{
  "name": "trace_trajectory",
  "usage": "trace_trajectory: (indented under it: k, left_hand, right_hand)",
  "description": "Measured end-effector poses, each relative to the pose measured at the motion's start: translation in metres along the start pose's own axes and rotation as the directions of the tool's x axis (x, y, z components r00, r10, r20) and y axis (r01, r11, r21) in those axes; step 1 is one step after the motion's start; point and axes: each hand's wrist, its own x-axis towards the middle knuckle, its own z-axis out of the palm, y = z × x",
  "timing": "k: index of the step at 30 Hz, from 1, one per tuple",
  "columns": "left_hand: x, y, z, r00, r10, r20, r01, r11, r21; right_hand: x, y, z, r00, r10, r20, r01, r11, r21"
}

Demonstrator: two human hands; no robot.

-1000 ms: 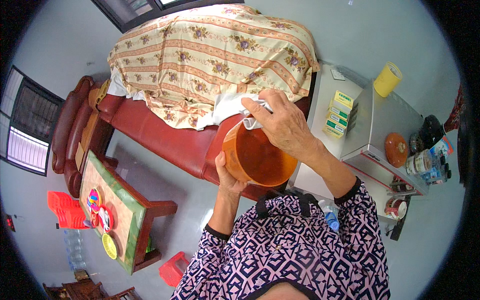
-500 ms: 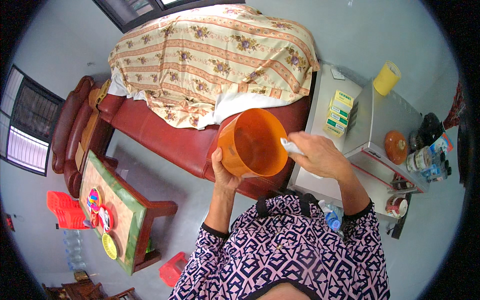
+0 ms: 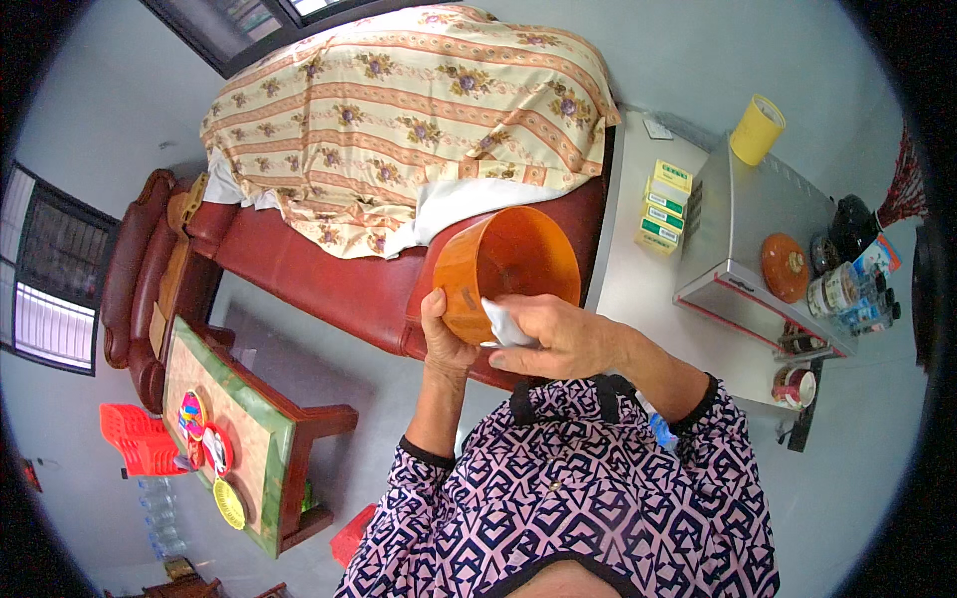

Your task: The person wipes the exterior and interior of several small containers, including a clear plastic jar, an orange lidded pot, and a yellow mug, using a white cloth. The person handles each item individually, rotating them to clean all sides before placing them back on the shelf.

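An orange cylindrical tub is held up in front of me, tilted so that its open mouth faces right and partly toward me. My left hand grips it at the lower left, thumb on the outer wall. A white cloth is pinched in my right hand, at the tub's near rim. The cloth lies against the lower wall by the rim; whether it touches the inner or outer face I cannot tell. Part of the tub's near side is hidden behind my right hand.
Behind the tub is a red leather sofa under a flowered cover. At right, a white counter bears small boxes and a grey cabinet with jars. To the left stands a green-edged table beside red stools.
My right hand has moved left and toward me with the cloth, from the tub's right rim to its near rim. The tub has turned slightly in my left hand.
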Motion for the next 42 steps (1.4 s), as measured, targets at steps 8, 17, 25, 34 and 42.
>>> trace_trajectory:
  k: [8, 17, 25, 34, 42]
  left_hand:
    - [0.006, 0.004, 0.004, 0.991, 0.08, -0.104, -0.062, 0.984, 0.169]
    - [0.018, -0.036, 0.035, 0.989, -0.098, 0.109, 0.106, 0.991, -0.075]
    - [0.05, -0.067, 0.119, 0.992, -0.079, 0.097, 0.032, 0.91, 0.414]
    - [0.087, -0.117, 0.192, 0.942, -0.04, 0.334, -0.322, 0.181, 0.929]
    - [0.143, -0.153, 0.208, 0.895, -0.077, 0.44, -0.396, 0.319, 0.861]
  right_hand:
    - [-0.048, 0.003, -0.023, 0.959, -0.055, -0.279, -0.05, 0.934, -0.355]
    - [-0.05, 0.044, -0.007, 0.496, 0.566, -0.658, 0.098, 0.717, 0.691]
    - [-0.114, 0.047, -0.066, 0.197, 0.383, -0.903, -0.448, 0.854, 0.264]
    - [-0.164, 0.025, -0.12, 0.109, 0.041, -0.993, -0.711, 0.701, -0.049]
    - [-0.199, -0.003, -0.147, 0.018, 0.108, -0.994, -0.417, 0.904, 0.09]
